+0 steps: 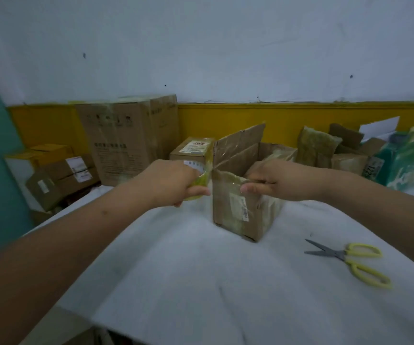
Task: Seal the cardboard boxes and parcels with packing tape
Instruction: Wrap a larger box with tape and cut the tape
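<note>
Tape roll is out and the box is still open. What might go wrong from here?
1. One flap of the open box stands upright; tape pulled across now may catch it or stick to itself.
2. The scissors lie off to the right while the left-hand grip holds the tape roll and the right-hand grip pinches the box rim; freeing a hand to cut may let the box shift.

Both forearms reach forward (nearly level); left hand [173, 181] curled in a grip, right hand [275, 181] pinching, thumb under fingers [258, 173].
</note>
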{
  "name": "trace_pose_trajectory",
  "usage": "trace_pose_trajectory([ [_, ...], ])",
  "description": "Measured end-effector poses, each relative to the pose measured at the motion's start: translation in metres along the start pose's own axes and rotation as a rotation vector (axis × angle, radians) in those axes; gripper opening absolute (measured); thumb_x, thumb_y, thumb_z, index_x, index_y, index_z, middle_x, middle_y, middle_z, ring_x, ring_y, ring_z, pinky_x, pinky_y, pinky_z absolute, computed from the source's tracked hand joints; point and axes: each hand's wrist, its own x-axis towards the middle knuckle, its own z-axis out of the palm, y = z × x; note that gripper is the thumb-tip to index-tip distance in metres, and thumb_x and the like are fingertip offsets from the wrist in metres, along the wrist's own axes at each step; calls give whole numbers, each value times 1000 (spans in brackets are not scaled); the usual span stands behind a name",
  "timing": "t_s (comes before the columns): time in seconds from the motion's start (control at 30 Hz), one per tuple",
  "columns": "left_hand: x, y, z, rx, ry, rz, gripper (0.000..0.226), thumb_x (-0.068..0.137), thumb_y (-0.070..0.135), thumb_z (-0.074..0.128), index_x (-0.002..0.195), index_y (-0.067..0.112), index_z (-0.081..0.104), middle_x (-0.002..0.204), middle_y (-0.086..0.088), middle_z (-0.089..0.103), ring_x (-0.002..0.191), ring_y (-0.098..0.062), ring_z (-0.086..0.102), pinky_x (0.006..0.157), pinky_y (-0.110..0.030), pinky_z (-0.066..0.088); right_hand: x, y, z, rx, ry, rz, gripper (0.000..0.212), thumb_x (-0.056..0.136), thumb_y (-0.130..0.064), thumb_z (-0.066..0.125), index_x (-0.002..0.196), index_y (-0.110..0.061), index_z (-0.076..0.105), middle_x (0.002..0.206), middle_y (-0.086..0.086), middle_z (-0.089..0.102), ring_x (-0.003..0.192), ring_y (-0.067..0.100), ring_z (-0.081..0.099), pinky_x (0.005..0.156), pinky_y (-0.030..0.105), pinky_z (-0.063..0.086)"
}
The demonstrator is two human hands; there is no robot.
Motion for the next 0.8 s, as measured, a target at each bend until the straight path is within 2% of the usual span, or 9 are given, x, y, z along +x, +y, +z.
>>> trace_pose_trajectory([
  [0.1,6,-4,0,22,-6,-1,43,93,69,33,82,29,43,59,9,60,58,-1,49,54,-27,43,0,-5,-4,47,-51,-5,52,94,-60,38,83,-14,59,80,3,56,77,15,55,76,41,48],
  [0.23,16,0,-2,-19,17,46,40,92,68,37,92,29,45,62,9,61,62,-4,51,49,-22,31,-11,-8,-10,136,-83,-28,47,97,-54,41,88,-13,61,84,4,58,79,18,58,74,40,49],
  [0.37,24,10,-1,-97,41,56,43,93,67,39,98,27,51,62,10,63,60,0,49,58,-29,44,-4,-20,-10,37,-43,100,48,91,-59,50,82,-12,58,72,5,55,63,15,51,60,37,38],
  [0.47,29,26,-5,-113,21,84,42,95,64,41,94,24,53,62,9,64,59,0,52,63,-32,50,10,-25,-7,-16,-32,87,28,93,-47,59,72,-30,53,68,-7,52,64,1,50,57,25,32],
  [0.53,29,35,-10,-193,-38,91,42,93,64,48,92,22,56,70,7,62,65,-11,57,61,-33,48,8,-20,-10,18,-85,68,25,95,-34,62,71,-31,56,66,-11,54,66,1,51,59,21,33],
  [0.6,25,43,-13,-353,-114,102,45,92,61,53,92,16,57,75,2,59,66,-17,55,58,-33,42,0,-10,-15,12,-144,63,18,95,-34,62,82,-23,66,73,-6,61,71,8,55,69,24,39],
  [0.67,23,52,-14,-559,-212,77,42,96,53,53,95,10,57,75,-1,65,63,-19,61,57,-32,47,-9,-5,-17,-7,-158,66,17,95,-37,61,92,-22,71,87,2,67,86,17,59,83,16,38],
  [0.73,24,60,-13,-626,-273,23,38,100,50,48,103,12,55,70,-3,72,57,-17,69,61,-33,56,-17,-3,-16,31,-128,67,20,96,-33,61,90,-16,70,88,10,65,87,27,59,79,26,44],
  [0.8,28,64,-13,-498,-210,-2,42,98,57,46,108,17,54,62,0,71,50,-11,67,61,-30,56,-24,-3,-15,54,-99,57,23,96,-29,62,84,-10,68,83,16,62,81,33,58,72,41,45],
])
